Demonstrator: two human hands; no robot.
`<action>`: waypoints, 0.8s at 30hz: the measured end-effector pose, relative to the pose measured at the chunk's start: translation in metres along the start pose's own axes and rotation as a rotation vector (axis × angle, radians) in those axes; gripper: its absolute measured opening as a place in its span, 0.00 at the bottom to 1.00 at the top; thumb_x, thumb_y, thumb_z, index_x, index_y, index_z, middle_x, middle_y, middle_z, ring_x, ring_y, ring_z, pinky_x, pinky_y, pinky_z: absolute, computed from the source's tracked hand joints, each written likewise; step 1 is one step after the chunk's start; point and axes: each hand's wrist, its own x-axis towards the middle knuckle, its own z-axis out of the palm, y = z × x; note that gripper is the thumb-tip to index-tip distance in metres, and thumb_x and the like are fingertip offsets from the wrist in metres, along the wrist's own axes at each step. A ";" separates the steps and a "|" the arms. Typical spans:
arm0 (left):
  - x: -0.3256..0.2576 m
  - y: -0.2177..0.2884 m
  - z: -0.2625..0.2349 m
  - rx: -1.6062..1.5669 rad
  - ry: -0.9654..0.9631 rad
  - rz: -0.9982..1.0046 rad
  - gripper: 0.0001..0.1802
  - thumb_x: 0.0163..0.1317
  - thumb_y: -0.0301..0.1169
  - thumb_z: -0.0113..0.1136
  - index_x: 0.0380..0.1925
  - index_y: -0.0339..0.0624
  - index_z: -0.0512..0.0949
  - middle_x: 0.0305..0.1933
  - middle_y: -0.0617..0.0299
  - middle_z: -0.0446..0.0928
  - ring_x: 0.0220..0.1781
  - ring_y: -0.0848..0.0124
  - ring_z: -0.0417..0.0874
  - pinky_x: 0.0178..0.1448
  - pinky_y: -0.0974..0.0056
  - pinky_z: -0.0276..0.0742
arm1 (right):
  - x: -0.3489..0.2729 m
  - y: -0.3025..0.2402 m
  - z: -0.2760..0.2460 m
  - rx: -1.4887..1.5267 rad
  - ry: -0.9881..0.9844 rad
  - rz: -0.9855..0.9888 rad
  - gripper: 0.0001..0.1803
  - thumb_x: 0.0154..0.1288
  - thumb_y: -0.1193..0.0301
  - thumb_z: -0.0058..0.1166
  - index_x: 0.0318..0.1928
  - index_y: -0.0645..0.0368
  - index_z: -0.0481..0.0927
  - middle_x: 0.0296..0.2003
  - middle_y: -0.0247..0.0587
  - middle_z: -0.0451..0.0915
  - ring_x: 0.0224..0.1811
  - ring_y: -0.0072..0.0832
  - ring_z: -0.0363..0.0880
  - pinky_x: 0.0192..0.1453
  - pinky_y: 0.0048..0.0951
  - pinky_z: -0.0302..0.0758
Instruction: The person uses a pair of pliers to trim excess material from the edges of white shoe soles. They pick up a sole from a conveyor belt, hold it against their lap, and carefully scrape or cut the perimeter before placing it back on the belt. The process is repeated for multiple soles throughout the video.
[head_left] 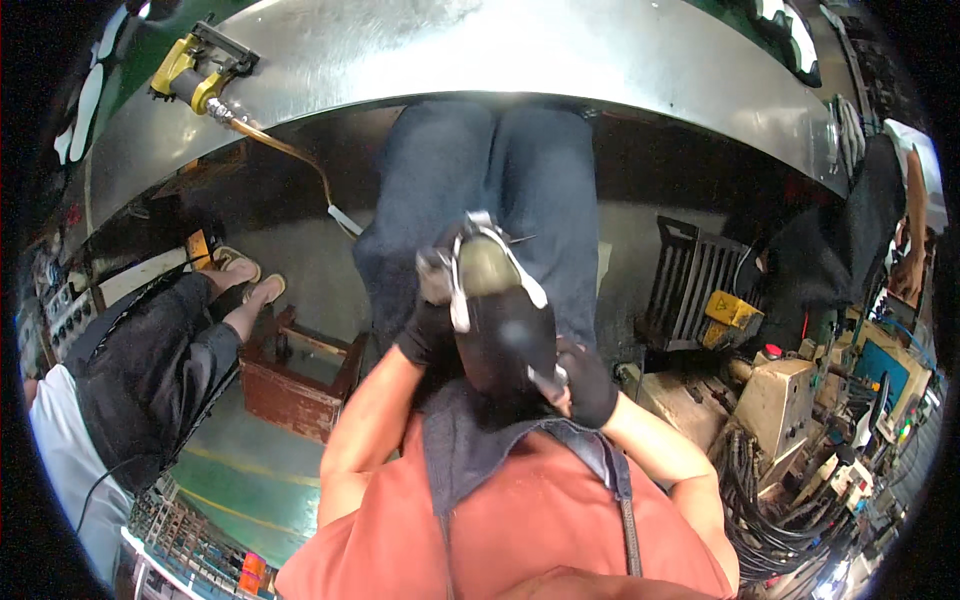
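Note:
A dark shoe upper [505, 345], apparently on a last, lies over my lap. Its far end shows a rounded olive-coloured surface [487, 266] edged by white strips, slightly blurred. Around its left side, near the far end, is my left hand [428, 325] in a dark glove, fingers closed on it and smeared by motion. My right hand [588, 385], also gloved, grips the near right side. A greyish patch at the right fingertips is too blurred to tell as glove or tool.
Ahead runs a shiny metal bench [480, 50]. A yellow pneumatic nail gun [190, 75] rests on its left end, with a hose hanging down. A brown wooden stool [292, 385] and a seated person [150, 370] are at left. At right are a yellow pedal [730, 318], machinery [775, 405] and cables.

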 end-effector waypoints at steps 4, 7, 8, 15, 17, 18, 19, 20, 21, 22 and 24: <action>0.035 0.056 0.028 0.441 0.214 0.205 0.22 0.62 0.38 0.52 0.53 0.38 0.67 0.47 0.46 0.75 0.46 0.58 0.78 0.48 0.55 0.73 | 0.043 -0.044 -0.047 0.371 0.119 0.531 0.22 0.71 0.54 0.38 0.37 0.60 0.74 0.27 0.42 0.75 0.28 0.30 0.74 0.34 0.31 0.71; 0.046 0.041 0.050 1.040 0.213 0.164 0.25 0.63 0.41 0.51 0.55 0.38 0.63 0.44 0.46 0.76 0.44 0.54 0.78 0.48 0.56 0.73 | 0.084 0.033 -0.060 0.585 0.046 0.625 0.28 0.72 0.48 0.32 0.33 0.59 0.75 0.19 0.35 0.74 0.18 0.23 0.71 0.27 0.27 0.69; 0.048 0.033 0.056 1.266 0.178 0.131 0.26 0.65 0.43 0.50 0.56 0.38 0.62 0.44 0.46 0.76 0.45 0.52 0.78 0.49 0.56 0.72 | 0.090 0.048 -0.056 0.603 0.049 0.652 0.29 0.72 0.47 0.28 0.33 0.56 0.75 0.18 0.33 0.74 0.18 0.22 0.72 0.24 0.24 0.66; 0.031 0.011 0.048 1.104 0.216 0.265 0.25 0.63 0.39 0.54 0.57 0.39 0.68 0.42 0.43 0.79 0.44 0.49 0.81 0.45 0.56 0.76 | 0.078 0.076 -0.059 0.488 0.025 0.494 0.26 0.73 0.51 0.35 0.54 0.59 0.73 0.43 0.37 0.79 0.46 0.26 0.77 0.55 0.30 0.71; 0.022 0.010 0.044 1.110 0.084 0.392 0.27 0.60 0.39 0.56 0.56 0.36 0.67 0.47 0.40 0.76 0.47 0.45 0.79 0.47 0.53 0.75 | 0.063 0.092 -0.063 0.348 -0.060 0.445 0.25 0.73 0.52 0.35 0.53 0.59 0.74 0.43 0.33 0.79 0.45 0.26 0.76 0.53 0.28 0.70; 0.018 0.021 0.035 1.163 -0.038 0.330 0.27 0.60 0.39 0.56 0.56 0.35 0.67 0.48 0.39 0.75 0.47 0.45 0.78 0.48 0.52 0.74 | 0.062 0.091 -0.070 0.265 -0.150 0.451 0.25 0.73 0.52 0.36 0.50 0.59 0.76 0.40 0.35 0.80 0.43 0.28 0.76 0.50 0.28 0.71; 0.015 0.032 0.030 1.211 -0.163 0.267 0.27 0.59 0.38 0.56 0.55 0.35 0.67 0.49 0.38 0.74 0.48 0.44 0.77 0.49 0.52 0.74 | 0.062 0.089 -0.078 0.182 -0.239 0.457 0.25 0.72 0.52 0.36 0.48 0.60 0.77 0.38 0.37 0.81 0.40 0.30 0.77 0.47 0.29 0.72; 0.011 0.051 0.035 1.264 -0.254 0.261 0.23 0.59 0.34 0.53 0.53 0.35 0.68 0.49 0.36 0.73 0.48 0.44 0.76 0.50 0.52 0.73 | 0.061 0.082 -0.083 0.099 -0.330 0.466 0.25 0.72 0.52 0.37 0.45 0.61 0.78 0.35 0.40 0.81 0.37 0.31 0.78 0.44 0.30 0.72; 0.010 0.058 0.036 1.255 -0.314 0.291 0.22 0.60 0.33 0.51 0.54 0.35 0.68 0.49 0.37 0.74 0.48 0.46 0.77 0.51 0.53 0.73 | 0.065 0.061 -0.089 -0.091 -0.361 0.448 0.25 0.72 0.53 0.37 0.42 0.62 0.78 0.33 0.44 0.81 0.34 0.34 0.78 0.41 0.32 0.72; 0.011 0.063 0.037 1.252 -0.366 0.318 0.22 0.60 0.32 0.49 0.54 0.34 0.68 0.49 0.39 0.74 0.49 0.48 0.77 0.51 0.53 0.74 | 0.076 0.030 -0.092 -0.278 -0.393 0.416 0.25 0.71 0.53 0.38 0.40 0.63 0.79 0.30 0.47 0.80 0.31 0.37 0.78 0.38 0.34 0.72; 0.016 0.059 0.030 0.743 -0.353 0.083 0.22 0.61 0.30 0.48 0.55 0.34 0.67 0.50 0.42 0.74 0.50 0.53 0.78 0.52 0.55 0.74 | 0.077 0.010 -0.079 -0.579 -0.334 0.385 0.25 0.68 0.55 0.40 0.33 0.66 0.79 0.29 0.63 0.77 0.28 0.53 0.78 0.34 0.44 0.74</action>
